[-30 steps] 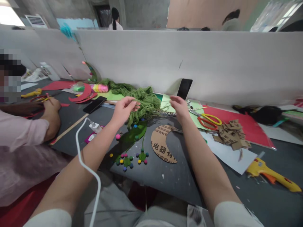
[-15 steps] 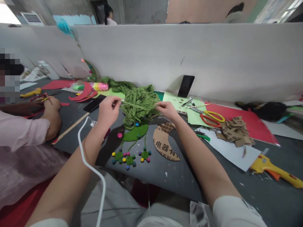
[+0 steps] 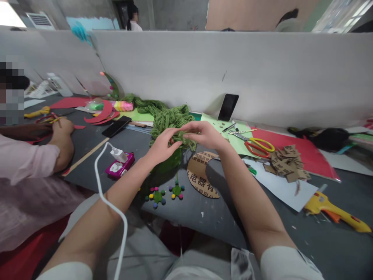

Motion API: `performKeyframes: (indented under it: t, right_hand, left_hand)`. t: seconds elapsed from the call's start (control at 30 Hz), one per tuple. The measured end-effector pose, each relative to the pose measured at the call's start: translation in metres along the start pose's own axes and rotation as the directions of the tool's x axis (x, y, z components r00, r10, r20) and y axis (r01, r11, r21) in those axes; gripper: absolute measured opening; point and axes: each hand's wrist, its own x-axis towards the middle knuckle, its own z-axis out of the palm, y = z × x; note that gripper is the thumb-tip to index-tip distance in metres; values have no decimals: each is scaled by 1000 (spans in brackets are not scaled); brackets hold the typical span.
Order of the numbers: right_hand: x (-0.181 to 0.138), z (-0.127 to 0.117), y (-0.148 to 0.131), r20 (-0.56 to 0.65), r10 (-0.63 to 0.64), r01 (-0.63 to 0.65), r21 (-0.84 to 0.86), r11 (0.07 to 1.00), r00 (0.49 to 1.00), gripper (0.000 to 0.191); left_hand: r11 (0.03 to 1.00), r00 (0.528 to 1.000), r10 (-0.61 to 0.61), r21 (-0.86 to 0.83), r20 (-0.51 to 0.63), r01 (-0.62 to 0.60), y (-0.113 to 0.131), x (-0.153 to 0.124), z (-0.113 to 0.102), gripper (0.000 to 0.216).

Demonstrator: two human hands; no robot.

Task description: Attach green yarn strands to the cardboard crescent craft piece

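On the brown cardboard crescent (image 3: 196,173) just below center frame, we read "电器有" in bold black print. Above and left lies one heap of stringy green yarn (image 3: 171,116). Our left hand (image 3: 165,145) and right hand (image 3: 204,135) curve over its lower edge, thumbs parted from bent fingers; we cannot tell whether they pinch strands. Two ball-tipped green stars (image 3: 157,196) lie lower center.

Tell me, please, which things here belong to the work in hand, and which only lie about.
Likely in the work:
green yarn, at left hand and right hand
perhaps cardboard crescent

Seemingly just lying about, untouched:
propped phone
cardboard scraps
yellow glue gun
scissors
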Motion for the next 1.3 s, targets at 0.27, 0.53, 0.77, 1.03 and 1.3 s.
performKeyframes:
  t: [0.27,0.53,0.77,1.03,1.3]
  right_hand:
    - [-6,-13,-4,-84,24,-40,-190,981,996,20]
    - [-5,-13,10,-184,63,-103,-215,971,981,18]
    - [-1,17,5,128,40,-13,-204,979,991,44]
    - [1,15,17,96,66,-59,-74,995,993,21]
    - [-5,-8,34,-17,178,-169,236,957,984,34]
  left_hand:
    - [953,969,-229,-225,-89,204,-17,-7,5,27]
    - [884,945,-305,-406,-123,232,-19,-8,1,25]
    - [825,974,-212,-550,-85,132,-8,-10,-7,28]
    - [743,961,-260,-654,-90,140,-9,-11,-11,33]
    - [751,865,-435,-630,-249,197,-14,-9,-22,17]
